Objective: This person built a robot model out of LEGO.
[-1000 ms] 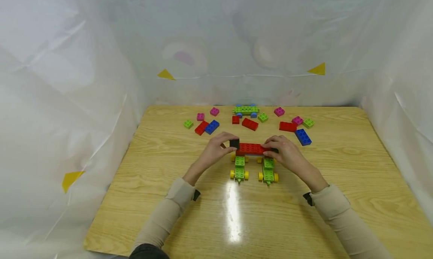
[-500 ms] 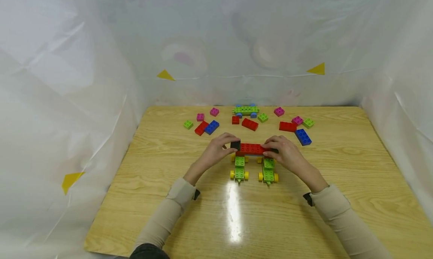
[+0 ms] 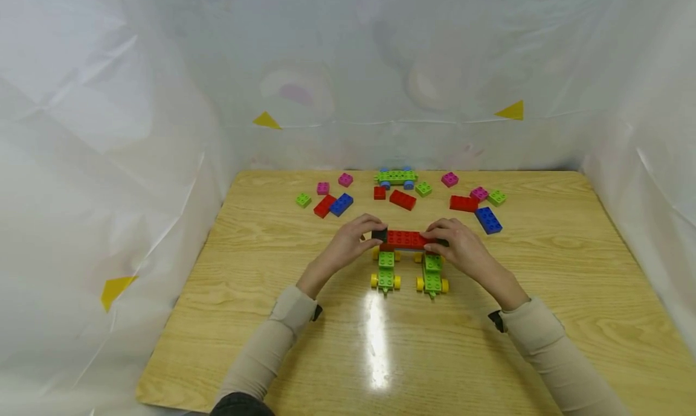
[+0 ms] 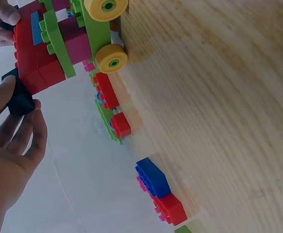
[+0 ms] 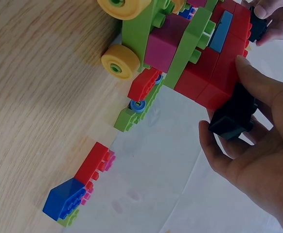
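Between thumb and fingers my left hand pinches a black brick, at the left end of the red bricks. My right hand holds another black brick at their right end, its thumb touching the red. Those red bricks form the raised top of a built structure, with a light blue piece under them. Magenta bricks and green bricks stack below. The structure stands on two green wheeled bases, left base and right base, with yellow wheels.
Behind the structure lie loose red, blue, green and magenta bricks, among them a blue brick at right and a blue brick at left. A green car base with blue wheels stands near the wooden table's back edge.
My left hand's black brick has shifted slightly right and down, over the left end of the red bricks. My right hand stays nearly still.
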